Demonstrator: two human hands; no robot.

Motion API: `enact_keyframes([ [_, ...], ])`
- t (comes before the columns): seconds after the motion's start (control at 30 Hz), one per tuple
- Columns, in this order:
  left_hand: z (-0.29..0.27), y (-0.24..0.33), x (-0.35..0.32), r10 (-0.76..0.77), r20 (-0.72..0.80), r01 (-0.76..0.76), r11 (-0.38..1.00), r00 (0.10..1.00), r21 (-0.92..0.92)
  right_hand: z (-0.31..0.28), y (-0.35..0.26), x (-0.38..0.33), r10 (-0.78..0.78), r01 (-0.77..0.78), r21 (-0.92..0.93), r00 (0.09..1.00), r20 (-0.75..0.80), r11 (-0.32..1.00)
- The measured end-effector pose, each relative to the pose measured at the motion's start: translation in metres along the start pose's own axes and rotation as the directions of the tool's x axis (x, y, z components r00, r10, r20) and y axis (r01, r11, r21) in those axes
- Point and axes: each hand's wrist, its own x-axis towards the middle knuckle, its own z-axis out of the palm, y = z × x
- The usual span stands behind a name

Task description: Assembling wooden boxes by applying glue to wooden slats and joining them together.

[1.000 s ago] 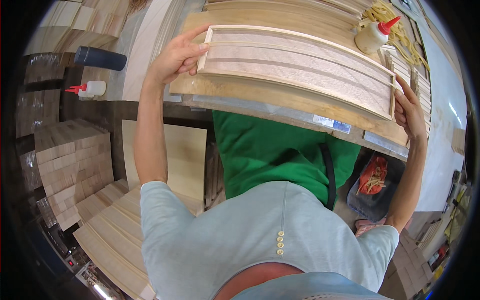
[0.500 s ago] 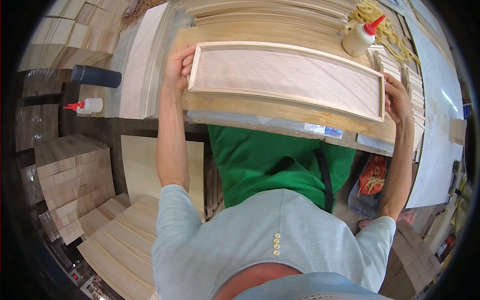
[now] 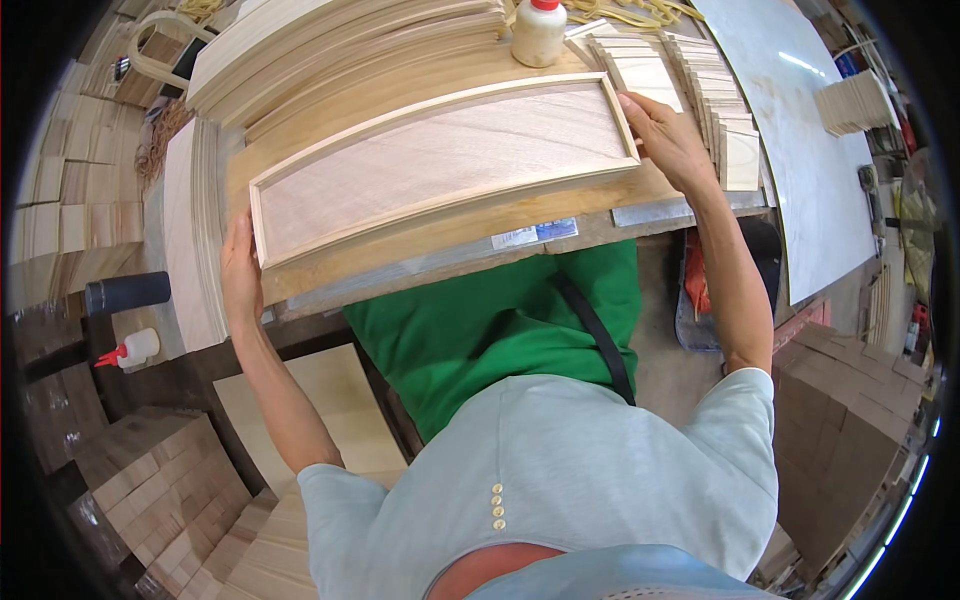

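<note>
A long wooden framed panel (image 3: 440, 165) with a pale raised border lies flat on a wooden board (image 3: 430, 235) on the workbench. My left hand (image 3: 238, 270) grips the panel's left end, fingers curled over the edge. My right hand (image 3: 668, 140) holds its right end, fingers on the frame's corner. Both arms reach out from the lower edge, over my green apron.
A glue bottle (image 3: 538, 30) with a red cap stands behind the panel. Stacks of long wooden strips (image 3: 330, 50) lie at the back left, small wooden pieces (image 3: 715, 100) at the right. Another glue bottle (image 3: 130, 350) and a dark cylinder (image 3: 128, 293) sit low left beside wood stacks.
The panel was tilted up showing its slatted side, then turned over and laid flat. Both hands stayed on its ends, and the view shifted left.
</note>
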Motion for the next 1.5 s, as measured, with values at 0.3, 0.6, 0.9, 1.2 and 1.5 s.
enact_keyframes([
  [0.3, -0.001, 0.014, -0.011, -0.288, 0.181, 0.277, 0.957, 0.941, 0.083, -0.010, 0.005, 0.000, 0.159, -0.160, -0.002, 0.980, 0.123, 0.987],
  [0.6, -0.006, 0.018, -0.024, 0.159, 0.135, -0.105, 0.935, 0.978, -0.338, -0.016, -0.003, -0.019, -0.107, 0.064, 0.415, 0.991, 0.081, 0.908],
  [0.9, 0.007, -0.036, -0.031, 0.278, 0.101, -0.216, 0.891, 0.955, -0.400, 0.018, 0.042, -0.027, -0.150, 0.178, 0.630, 0.984, -0.098, 0.756],
  [1.2, 0.033, -0.010, -0.036, 0.050, 0.129, 0.014, 0.892, 0.990, -0.452, 0.015, 0.029, -0.026, -0.023, 0.081, 0.391, 0.988, -0.150, 0.917],
  [1.5, 0.024, -0.037, -0.041, 0.006, 0.120, 0.059, 0.848, 0.993, -0.527, -0.006, 0.014, -0.016, -0.006, 0.032, 0.385, 0.998, -0.070, 0.922],
])
